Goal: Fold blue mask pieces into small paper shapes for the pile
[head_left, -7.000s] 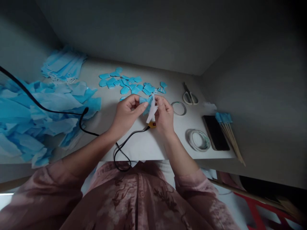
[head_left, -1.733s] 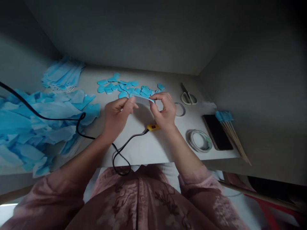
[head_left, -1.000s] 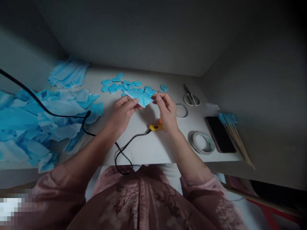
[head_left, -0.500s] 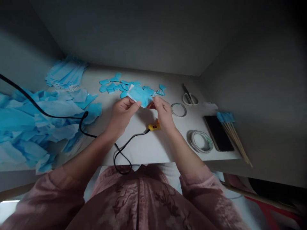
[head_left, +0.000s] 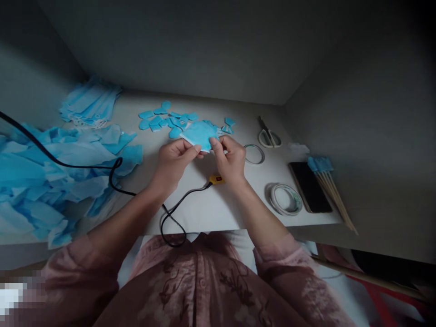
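Between my two hands is a piece of blue face-mask fabric (head_left: 199, 133) with a white edge, raised above the table. My left hand (head_left: 173, 161) pinches its lower left side between thumb and fingers. On the right side, my right hand (head_left: 230, 159) grips it with the thumb on top and the fingers curled behind. Just beyond the fabric lie several small cut blue pieces (head_left: 156, 121). Below my right hand, partly hidden by it, is a yellow tool (head_left: 215, 180) with a black cord (head_left: 185, 200).
Left are a heap of blue and white fabric scraps (head_left: 68, 177) and stacked face masks (head_left: 91, 102). Right are scissors (head_left: 270, 137), a thin tape ring (head_left: 262, 156), tape rolls (head_left: 272, 200), a phone (head_left: 309, 188) and wooden sticks with blue fabric tops (head_left: 335, 195). Walls (head_left: 190, 54) enclose the table.
My right hand has shifted slightly left along the fabric, its thumb now lying over the top face. The fabric has turned a little and lies flatter. My left hand keeps its pinch.
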A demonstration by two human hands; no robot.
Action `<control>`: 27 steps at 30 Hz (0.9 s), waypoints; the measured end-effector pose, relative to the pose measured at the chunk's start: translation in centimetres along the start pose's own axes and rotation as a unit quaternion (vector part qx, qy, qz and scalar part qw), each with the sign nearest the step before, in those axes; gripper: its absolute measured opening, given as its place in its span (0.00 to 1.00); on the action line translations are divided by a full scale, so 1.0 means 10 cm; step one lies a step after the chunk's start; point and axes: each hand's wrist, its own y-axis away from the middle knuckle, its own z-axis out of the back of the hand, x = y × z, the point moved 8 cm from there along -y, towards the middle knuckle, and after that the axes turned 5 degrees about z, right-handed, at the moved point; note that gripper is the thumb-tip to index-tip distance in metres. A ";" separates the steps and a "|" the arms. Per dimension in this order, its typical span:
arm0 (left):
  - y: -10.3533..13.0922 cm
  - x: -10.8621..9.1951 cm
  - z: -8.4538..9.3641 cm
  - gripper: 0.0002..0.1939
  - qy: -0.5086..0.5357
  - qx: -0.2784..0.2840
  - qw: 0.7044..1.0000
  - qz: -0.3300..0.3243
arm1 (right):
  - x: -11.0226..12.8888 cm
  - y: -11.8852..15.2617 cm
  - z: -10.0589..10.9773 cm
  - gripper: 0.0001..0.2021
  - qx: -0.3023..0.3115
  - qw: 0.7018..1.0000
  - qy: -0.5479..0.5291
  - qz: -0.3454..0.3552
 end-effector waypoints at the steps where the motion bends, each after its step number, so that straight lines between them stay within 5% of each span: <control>1: -0.01 0.01 0.00 0.13 0.009 0.002 1.000 0.007 | 0.00 0.00 0.00 0.25 0.000 1.000 0.014 0.004; 16: -0.01 0.24 -0.17 0.18 0.048 0.106 0.988 0.105 | -0.08 0.01 -0.01 0.26 0.003 0.998 -0.038 -0.040; 27: -0.01 0.14 -0.10 0.12 0.021 0.062 0.997 0.046 | -0.09 0.04 -0.05 0.27 0.016 0.998 -0.034 -0.048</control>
